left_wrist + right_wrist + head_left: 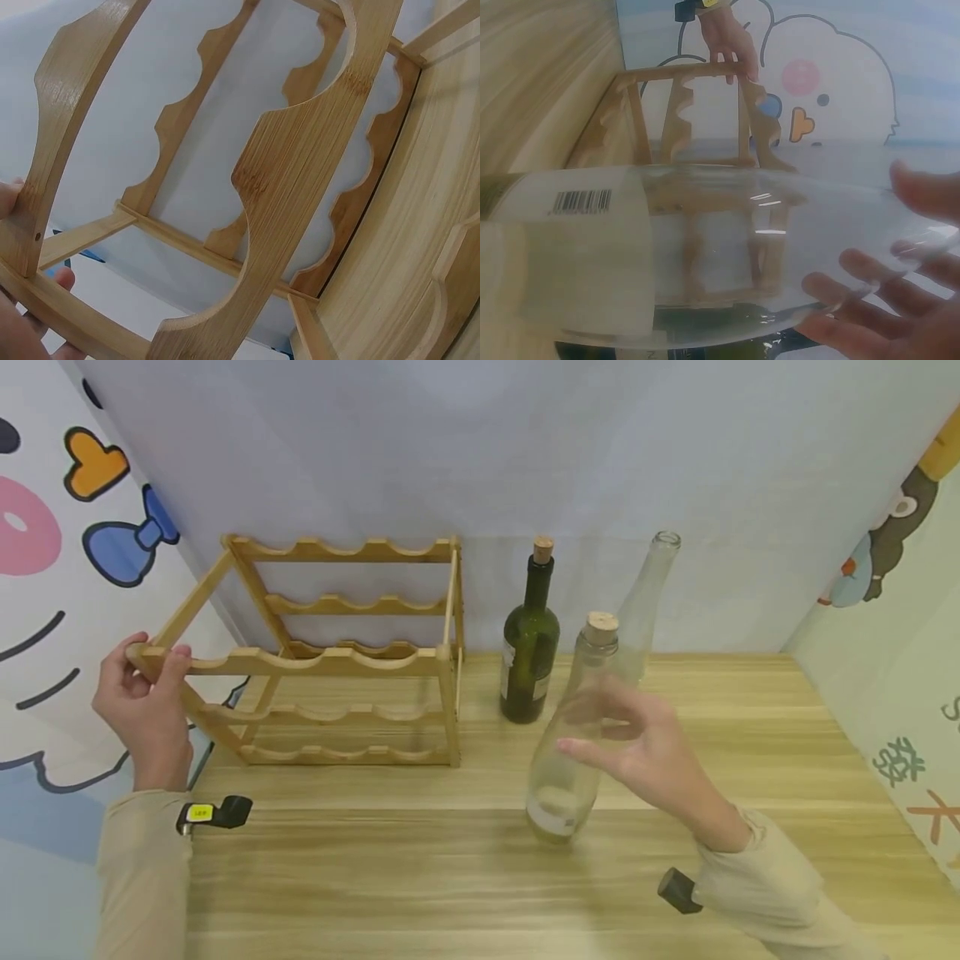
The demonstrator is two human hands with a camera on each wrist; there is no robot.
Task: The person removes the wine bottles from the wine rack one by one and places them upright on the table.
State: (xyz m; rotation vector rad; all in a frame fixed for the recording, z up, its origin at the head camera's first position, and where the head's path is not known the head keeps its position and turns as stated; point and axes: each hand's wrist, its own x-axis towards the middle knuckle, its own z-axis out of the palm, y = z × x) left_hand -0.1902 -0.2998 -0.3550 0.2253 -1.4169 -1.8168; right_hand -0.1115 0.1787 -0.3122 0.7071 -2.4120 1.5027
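At the near left top corner of a wooden wine rack (337, 664), my left hand (150, 702) grips the rail, thumb over the front and fingers behind. My right hand (637, 739) is around the upper body of a clear wine bottle (562, 777) with a cork (602, 627) in its neck. In the right wrist view, the thumb (926, 191) and spread fingers (885, 292) lie on opposite sides of the clear glass. A white label with a barcode (581, 201) shows low on that bottle.
A dark green corked bottle (531, 652) stands between the rack and the clear bottle. Behind my right hand is a second clear bottle (648, 593), uncorked. The wooden table (375, 877) meets a pale back wall (480, 460), with cartoon-printed panels at both sides.
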